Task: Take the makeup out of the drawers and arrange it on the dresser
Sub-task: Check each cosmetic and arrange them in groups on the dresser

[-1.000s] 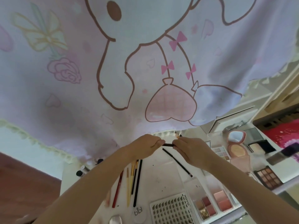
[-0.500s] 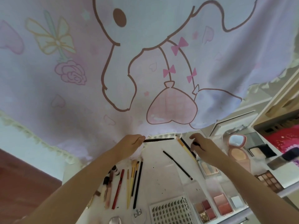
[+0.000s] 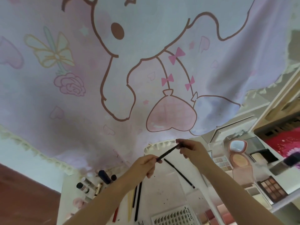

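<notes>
Here both hands pinch one slim black pencil (image 3: 168, 151) above the dresser top (image 3: 162, 192): the left hand (image 3: 144, 166) holds its lower end, the right hand (image 3: 191, 149) its upper end. Just below lies another black pencil (image 3: 179, 173). Palettes (image 3: 271, 188) sit right, small bottles (image 3: 84, 185) left.

A pale pink cloth (image 3: 146, 70) printed with a cartoon rabbit, bows and a rose fills the frame from 9 to 2 o'clock. Its frilled cream hem (image 3: 37, 153) runs toward 8 o'clock. Reddish-brown floor (image 3: 24, 192) shows at 8 o'clock.
</notes>
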A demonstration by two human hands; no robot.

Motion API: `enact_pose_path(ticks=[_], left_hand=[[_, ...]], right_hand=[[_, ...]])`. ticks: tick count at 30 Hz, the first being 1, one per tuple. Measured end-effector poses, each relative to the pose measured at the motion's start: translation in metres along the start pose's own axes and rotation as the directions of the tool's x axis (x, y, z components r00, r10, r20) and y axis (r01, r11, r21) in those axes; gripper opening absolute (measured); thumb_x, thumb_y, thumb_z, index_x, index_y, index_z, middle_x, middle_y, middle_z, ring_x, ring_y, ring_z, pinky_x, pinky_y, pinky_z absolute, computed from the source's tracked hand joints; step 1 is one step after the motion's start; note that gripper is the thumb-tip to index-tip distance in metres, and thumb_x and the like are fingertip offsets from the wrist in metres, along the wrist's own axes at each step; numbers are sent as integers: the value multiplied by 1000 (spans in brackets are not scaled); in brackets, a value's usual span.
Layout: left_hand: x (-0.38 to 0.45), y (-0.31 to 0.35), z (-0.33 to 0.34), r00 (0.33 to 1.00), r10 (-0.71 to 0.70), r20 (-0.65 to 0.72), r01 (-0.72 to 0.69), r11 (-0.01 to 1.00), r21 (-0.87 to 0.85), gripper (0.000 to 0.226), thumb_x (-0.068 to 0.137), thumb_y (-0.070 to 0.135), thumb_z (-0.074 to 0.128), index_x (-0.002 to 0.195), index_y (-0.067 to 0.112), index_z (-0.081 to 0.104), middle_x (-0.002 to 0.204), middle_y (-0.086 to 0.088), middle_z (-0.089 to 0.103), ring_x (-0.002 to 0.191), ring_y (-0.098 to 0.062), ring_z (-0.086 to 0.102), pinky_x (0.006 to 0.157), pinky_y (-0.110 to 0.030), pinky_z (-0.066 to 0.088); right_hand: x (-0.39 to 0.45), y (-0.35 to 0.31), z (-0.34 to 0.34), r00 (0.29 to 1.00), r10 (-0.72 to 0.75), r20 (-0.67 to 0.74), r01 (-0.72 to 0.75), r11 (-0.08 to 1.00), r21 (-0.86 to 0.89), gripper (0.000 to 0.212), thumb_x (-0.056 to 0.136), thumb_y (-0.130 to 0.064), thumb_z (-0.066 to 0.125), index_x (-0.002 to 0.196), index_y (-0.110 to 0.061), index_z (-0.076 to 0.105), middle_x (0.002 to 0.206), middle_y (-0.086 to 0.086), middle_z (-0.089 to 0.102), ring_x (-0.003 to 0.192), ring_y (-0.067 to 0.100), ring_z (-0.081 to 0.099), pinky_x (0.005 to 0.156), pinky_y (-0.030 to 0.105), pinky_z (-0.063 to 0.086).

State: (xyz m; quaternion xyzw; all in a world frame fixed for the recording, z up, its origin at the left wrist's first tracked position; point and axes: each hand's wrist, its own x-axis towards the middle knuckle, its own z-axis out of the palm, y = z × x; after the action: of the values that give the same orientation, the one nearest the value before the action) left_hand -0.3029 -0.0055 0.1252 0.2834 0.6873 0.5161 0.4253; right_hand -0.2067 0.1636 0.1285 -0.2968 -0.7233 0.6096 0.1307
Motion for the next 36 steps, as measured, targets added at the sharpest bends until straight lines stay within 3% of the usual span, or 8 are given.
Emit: enact_pose_path(ticks=[3, 6, 11, 15, 20, 27, 34, 36], left_hand=[[1, 3, -11, 995, -25, -100, 22, 999, -36, 30, 98, 7, 31, 84, 11, 57, 38, 11, 37, 38, -2, 33, 46, -17, 32], [2, 3, -19, 993, -46, -108, 49, 999, 17, 31, 98, 9, 32, 82, 13, 57, 37, 12, 34, 40, -4, 29, 47, -21, 30], [1, 3, -27, 997, -35, -70, 47, 981, 187, 32, 98, 11, 33, 80, 19, 57, 35, 12, 35, 37, -2, 30, 44, -13, 31], [2, -1, -31, 996, -54, -64, 67, 971, 230, 32, 97, 13, 34, 79, 22, 58, 35, 13, 36, 39, -4, 29, 48, -21, 29], [-1, -5, -34, 997, -55, -58, 67, 969, 238, 32, 97, 12, 34, 79, 21, 58, 41, 11, 36, 41, -6, 29, 49, -23, 27], [-3, -11, -26, 998, -64, 4, 62, 975, 211, 30, 97, 9, 33, 83, 20, 57, 49, 6, 35, 45, -7, 30, 50, -22, 27], [-3, -12, -27, 999, -43, 11, 42, 997, 62, 26, 97, 4, 31, 88, 10, 55, 51, 1, 34, 40, -2, 33, 48, -15, 33], [-3, -13, -25, 999, -36, 23, 36, 999, 23, 26, 97, 4, 31, 88, 9, 54, 51, 1, 34, 39, -1, 34, 47, -13, 35]], right_hand=[[-3, 0, -9, 992, -123, -13, 118, 973, -199, 38, 82, 10, 49, 106, -20, 53, 78, -8, 64, 65, -5, 55, 59, -2, 39], [-3, 1, -12, 971, -239, 14, 225, 891, -395, 24, 82, 4, 56, 102, -9, 55, 86, -6, 66, 79, 6, 62, 65, -5, 38], [-3, -5, -11, 929, -342, 141, 363, 775, -517, 22, 83, 3, 55, 105, 0, 57, 101, 7, 71, 99, 18, 65, 79, 9, 39], [-2, -7, -9, 916, -337, 218, 399, 712, -577, 25, 85, 2, 51, 109, -1, 56, 105, 6, 70, 104, 20, 63, 87, 21, 42], [1, -6, -10, 917, -330, 224, 397, 702, -591, 27, 85, 5, 50, 110, -1, 56, 103, 5, 70, 101, 24, 63, 90, 32, 46], [8, 6, 0, 883, -319, 344, 469, 605, -644, 27, 85, 1, 50, 108, -7, 60, 103, 0, 69, 98, 20, 59, 78, 8, 29], [15, 13, 6, 878, -439, 191, 467, 696, -546, 44, 73, 13, 57, 116, 0, 56, 124, 12, 53, 110, 20, 52, 91, 16, 38], [13, 14, 11, 866, -494, 75, 478, 777, -410, 54, 69, 24, 48, 116, -2, 54, 123, 9, 50, 108, 19, 51, 90, 8, 41]])
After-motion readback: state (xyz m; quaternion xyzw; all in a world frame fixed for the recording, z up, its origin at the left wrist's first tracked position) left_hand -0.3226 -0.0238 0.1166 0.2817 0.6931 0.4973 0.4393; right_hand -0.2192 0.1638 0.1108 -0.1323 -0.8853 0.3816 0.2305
